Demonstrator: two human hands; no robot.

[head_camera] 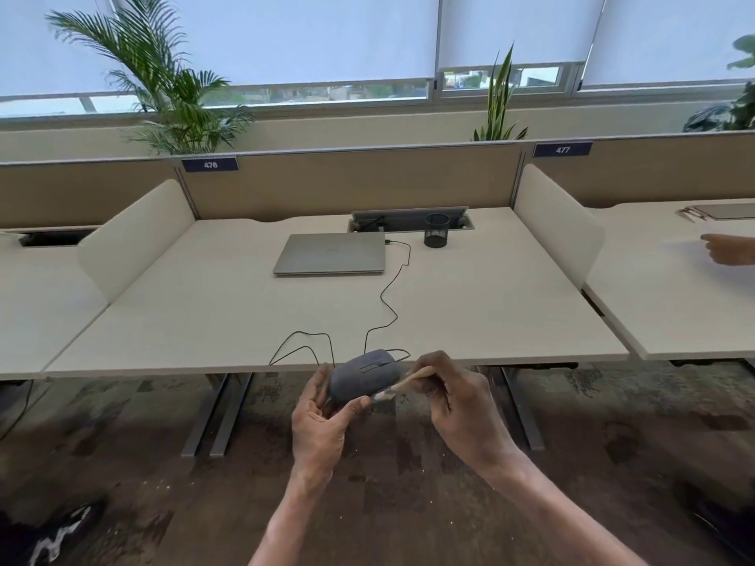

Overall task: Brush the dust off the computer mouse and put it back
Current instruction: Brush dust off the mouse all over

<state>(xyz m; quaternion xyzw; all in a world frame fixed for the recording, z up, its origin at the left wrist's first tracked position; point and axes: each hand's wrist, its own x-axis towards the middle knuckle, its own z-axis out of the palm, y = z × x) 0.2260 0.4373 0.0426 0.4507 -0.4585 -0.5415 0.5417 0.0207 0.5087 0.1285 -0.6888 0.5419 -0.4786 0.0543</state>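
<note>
Item: dark grey, dome-backed wired computer mouse (365, 379). Location: held in the air just off the near edge of the pale wood-grain desk (228, 312), over the dark floor, not resting on any surface. Its thin black cable (388, 296) loops across the desktop and runs far to the closed silver laptop (331, 253).

Holder: left hand (322, 422), closed around the mouse from below and from the left side, thumb at the near end, fingers wrapped up the far-left flank. The back of the mouse, with its wheel slot, faces up and stays uncovered.

Tool: small brush with a light wooden handle (408, 381), pinched firmly in the right hand (457, 402). Its pale bristle tip lies at the near-right edge of the mouse, touching or all but touching the shell; the blur prevents saying which.

Handling, judged: light, rigid plastic shell, smooth and likely somewhat slippery; sturdy enough for brushing, though the wheel and buttons give under pressure. Best held by the two long sides, as here, leaving top and seams free. The cable has slack, yet could tug if the mouse is carried farther from the desk.

Also present: black mesh pen cup (436, 230), far right of the laptop; another person's hand (729, 249) at the neighbouring right desk.
</note>
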